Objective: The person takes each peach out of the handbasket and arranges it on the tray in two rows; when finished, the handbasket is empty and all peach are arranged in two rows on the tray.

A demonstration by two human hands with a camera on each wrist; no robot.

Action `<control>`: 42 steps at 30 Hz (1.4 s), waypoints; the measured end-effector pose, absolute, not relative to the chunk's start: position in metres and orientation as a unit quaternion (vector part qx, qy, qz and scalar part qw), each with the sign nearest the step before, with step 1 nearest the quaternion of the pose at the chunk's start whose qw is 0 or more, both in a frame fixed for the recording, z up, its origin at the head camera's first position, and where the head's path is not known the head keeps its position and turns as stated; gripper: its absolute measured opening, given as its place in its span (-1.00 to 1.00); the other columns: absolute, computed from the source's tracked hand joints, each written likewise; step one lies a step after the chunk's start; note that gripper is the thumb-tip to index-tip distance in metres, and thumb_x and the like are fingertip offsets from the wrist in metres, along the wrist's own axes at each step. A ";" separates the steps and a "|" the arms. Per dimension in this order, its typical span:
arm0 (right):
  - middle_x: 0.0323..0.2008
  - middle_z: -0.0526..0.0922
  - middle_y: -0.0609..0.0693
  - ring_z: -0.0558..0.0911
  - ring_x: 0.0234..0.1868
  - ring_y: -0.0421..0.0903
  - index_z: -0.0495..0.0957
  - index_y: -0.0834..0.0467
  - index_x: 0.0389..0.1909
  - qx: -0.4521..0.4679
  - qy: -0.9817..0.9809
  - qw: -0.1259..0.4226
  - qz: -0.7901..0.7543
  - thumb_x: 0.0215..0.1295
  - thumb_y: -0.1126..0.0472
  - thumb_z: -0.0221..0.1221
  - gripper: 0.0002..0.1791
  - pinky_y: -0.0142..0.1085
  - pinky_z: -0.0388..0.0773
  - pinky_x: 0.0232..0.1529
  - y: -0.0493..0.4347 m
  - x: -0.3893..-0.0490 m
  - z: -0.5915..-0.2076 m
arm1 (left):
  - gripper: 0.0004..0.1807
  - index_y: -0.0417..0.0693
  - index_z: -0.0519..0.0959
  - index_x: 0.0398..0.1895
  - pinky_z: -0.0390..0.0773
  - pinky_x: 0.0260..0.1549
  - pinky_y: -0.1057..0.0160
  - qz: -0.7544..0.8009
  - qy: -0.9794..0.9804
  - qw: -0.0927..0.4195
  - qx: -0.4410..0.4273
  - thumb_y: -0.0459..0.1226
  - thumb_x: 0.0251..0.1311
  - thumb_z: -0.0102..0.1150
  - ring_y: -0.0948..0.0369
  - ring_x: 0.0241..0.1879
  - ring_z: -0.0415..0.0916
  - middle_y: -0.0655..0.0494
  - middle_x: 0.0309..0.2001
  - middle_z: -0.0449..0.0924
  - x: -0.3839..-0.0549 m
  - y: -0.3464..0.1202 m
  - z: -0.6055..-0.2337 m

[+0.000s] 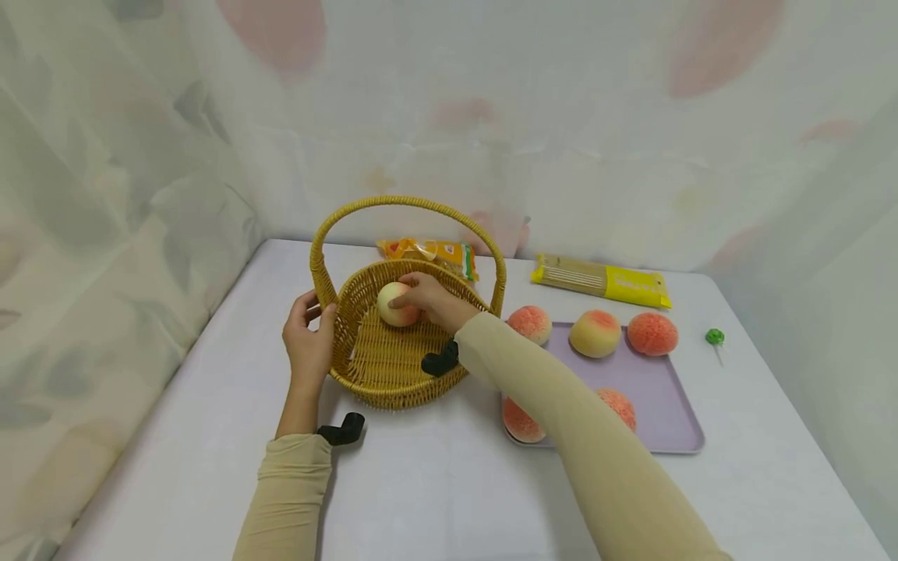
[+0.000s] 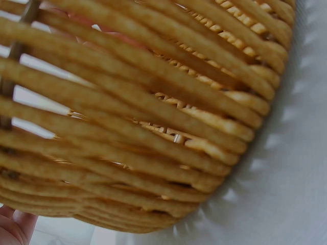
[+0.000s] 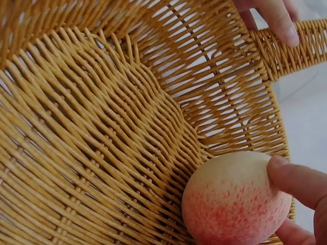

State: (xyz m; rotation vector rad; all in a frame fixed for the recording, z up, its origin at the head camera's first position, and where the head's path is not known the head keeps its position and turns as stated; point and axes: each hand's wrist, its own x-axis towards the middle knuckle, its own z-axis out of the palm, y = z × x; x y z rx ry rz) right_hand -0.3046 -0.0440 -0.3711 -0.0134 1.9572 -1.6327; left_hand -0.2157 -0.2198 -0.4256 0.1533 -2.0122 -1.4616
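Observation:
A yellow-brown wicker basket [image 1: 384, 362] with a tall arched handle stands on the white table. My left hand [image 1: 309, 343] grips its left side at the foot of the handle, the thumb lying on the handle base in the right wrist view. Inside the basket, toward the back, my right hand [image 1: 436, 300] holds a pale peach [image 3: 230, 199] with a red-speckled blush. Thumb and fingers [image 3: 299, 181] pinch the peach close to the woven wall. In the left wrist view the basket's side [image 2: 127, 138] fills most of the picture, with a bit of hand at lower left.
Right of the basket lies a lilac tray [image 1: 662, 397] with several peaches [image 1: 595, 333], partly behind my right sleeve. A yellow pack of noodles [image 1: 603, 280] lies behind the tray, and an orange food packet [image 1: 449, 253] behind the basket. A small green lollipop [image 1: 715, 336] lies far right.

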 end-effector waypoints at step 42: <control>0.00 0.43 0.06 0.53 -0.10 0.01 0.38 0.05 0.11 -0.040 0.724 0.213 -0.654 -0.08 0.25 0.41 -0.34 0.03 0.49 -0.07 -0.034 -0.286 -0.371 | -0.67 -0.10 0.48 0.06 0.44 -0.38 0.50 -0.558 -0.763 0.321 0.056 -0.23 0.25 0.07 0.13 -0.06 0.46 0.02 -0.03 0.52 -0.222 -0.223 -0.435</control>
